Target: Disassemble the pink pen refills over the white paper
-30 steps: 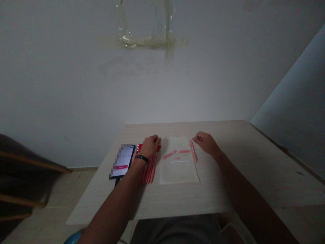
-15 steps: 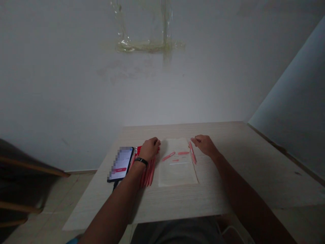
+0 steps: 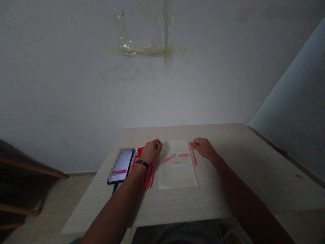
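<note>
My left hand [image 3: 151,151], with a dark band at the wrist, rests curled over a row of red pens [image 3: 148,178]. Its fingers are closed, and what they hold, if anything, cannot be made out. Beside it lies a pale sheet [image 3: 177,178] with pen parts on it: a pink barrel piece with an opening [image 3: 169,158], a solid pink piece [image 3: 183,155], a small pink piece [image 3: 176,162] and a thin white refill-like stick [image 3: 179,165]. At the sheet's right edge, my right hand [image 3: 204,148] has its fingertips pinched at the top end of a pink pen [image 3: 193,157].
A phone [image 3: 121,167] with a lit screen and a cable lies left of the red pens. The wooden table [image 3: 241,176] meets a wall with yellowed tape [image 3: 146,51]. Wooden bars [image 3: 33,166] stand at the far left.
My right hand has come down slightly, and its fingertips now meet the pink pen's top end. The left hand has barely moved. The whole view has shifted a little.
</note>
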A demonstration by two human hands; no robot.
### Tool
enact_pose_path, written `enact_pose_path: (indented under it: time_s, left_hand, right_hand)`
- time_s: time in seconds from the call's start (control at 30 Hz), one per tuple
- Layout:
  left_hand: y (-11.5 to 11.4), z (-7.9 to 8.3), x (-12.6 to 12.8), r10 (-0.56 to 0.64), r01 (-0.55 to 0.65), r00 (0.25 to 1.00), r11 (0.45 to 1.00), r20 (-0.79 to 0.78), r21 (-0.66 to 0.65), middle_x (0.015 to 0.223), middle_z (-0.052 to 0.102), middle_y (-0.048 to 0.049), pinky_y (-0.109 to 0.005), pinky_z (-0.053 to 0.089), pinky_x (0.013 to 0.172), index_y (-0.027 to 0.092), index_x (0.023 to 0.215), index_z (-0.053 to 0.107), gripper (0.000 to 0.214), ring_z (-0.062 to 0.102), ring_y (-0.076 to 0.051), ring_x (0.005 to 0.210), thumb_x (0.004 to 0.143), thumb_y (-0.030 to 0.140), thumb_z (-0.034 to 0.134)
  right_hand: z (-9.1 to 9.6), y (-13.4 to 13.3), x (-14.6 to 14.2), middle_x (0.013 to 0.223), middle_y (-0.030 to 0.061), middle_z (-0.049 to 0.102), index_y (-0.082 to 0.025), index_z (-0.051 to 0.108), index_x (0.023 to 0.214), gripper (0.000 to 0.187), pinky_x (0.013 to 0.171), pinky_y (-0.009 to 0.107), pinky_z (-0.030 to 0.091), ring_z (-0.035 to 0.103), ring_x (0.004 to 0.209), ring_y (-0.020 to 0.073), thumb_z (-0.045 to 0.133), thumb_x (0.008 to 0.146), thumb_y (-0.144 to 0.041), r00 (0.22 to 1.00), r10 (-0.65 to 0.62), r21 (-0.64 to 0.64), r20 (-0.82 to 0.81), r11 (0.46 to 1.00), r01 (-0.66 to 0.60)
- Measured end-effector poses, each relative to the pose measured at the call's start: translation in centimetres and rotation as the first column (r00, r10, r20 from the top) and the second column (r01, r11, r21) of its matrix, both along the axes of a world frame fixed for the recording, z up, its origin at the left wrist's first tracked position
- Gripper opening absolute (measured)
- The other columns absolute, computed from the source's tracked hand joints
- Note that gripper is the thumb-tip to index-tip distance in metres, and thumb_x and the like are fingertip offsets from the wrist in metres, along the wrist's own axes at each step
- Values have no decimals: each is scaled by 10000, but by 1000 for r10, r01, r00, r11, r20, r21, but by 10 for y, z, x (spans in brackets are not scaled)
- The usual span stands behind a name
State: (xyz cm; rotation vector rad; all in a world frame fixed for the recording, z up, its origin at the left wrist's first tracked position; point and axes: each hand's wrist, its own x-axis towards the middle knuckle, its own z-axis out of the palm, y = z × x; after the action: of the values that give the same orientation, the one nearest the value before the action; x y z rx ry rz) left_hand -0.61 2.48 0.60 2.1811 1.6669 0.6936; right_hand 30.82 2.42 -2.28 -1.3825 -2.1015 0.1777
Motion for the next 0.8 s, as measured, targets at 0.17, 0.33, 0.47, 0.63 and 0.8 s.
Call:
enact_pose_path:
  time_s: [0.17, 0.33, 0.47, 0.63, 0.8]
  left_hand:
    - [-2, 1, 1, -11, 11, 1000, 1000, 9, -1, 781, 731, -34, -228, 418, 616, 200, 948, 684, 172, 655, -148, 670, 895, 274, 537]
    - [-3, 3, 3, -29, 29, 1000, 1000, 10, 1, 753, 717, -32, -230, 416, 618, 191, 923, 681, 160, 642, -146, 664, 889, 256, 539]
    - [-3, 1, 4, -56, 56, 998, 998, 14, 13, 761, 711, -33, -230, 411, 619, 190, 916, 679, 161, 632, -144, 669, 893, 266, 539]
    - [-1, -2, 4, -68, 68, 998, 998, 7, 18, 769, 705, -32, -231, 400, 615, 189, 913, 690, 163, 619, -146, 673, 890, 276, 553]
    - [0, -6, 6, -94, 94, 996, 995, -9, 37, 789, 705, -33, -233, 392, 621, 196, 941, 702, 174, 613, -147, 683, 892, 300, 572]
  right_hand:
    - [0, -2, -3, 648, 5, 564, -183, 589, 639, 356, 625, 262, 339, 506, 632, 146, 521, 948, -347, 1000, 5, -7, -14, 1000, -5]
    - [1, -2, -4, 695, 3, 574, -182, 602, 687, 265, 628, 261, 361, 518, 647, 144, 568, 923, -297, 998, 0, -9, -63, 1000, 0]
    - [1, -3, -5, 769, 13, 603, -180, 647, 753, 180, 673, 261, 405, 547, 690, 142, 592, 907, -255, 992, 38, -1, -122, 999, -38]
    - [0, -4, -6, 785, 13, 610, -180, 660, 777, 134, 687, 254, 432, 573, 713, 139, 614, 894, -229, 986, 76, -32, -150, 996, -82]
    - [-1, -5, -8, 804, 11, 611, -182, 662, 798, 96, 691, 249, 447, 589, 726, 136, 632, 882, -217, 981, 117, -50, -158, 991, -126]
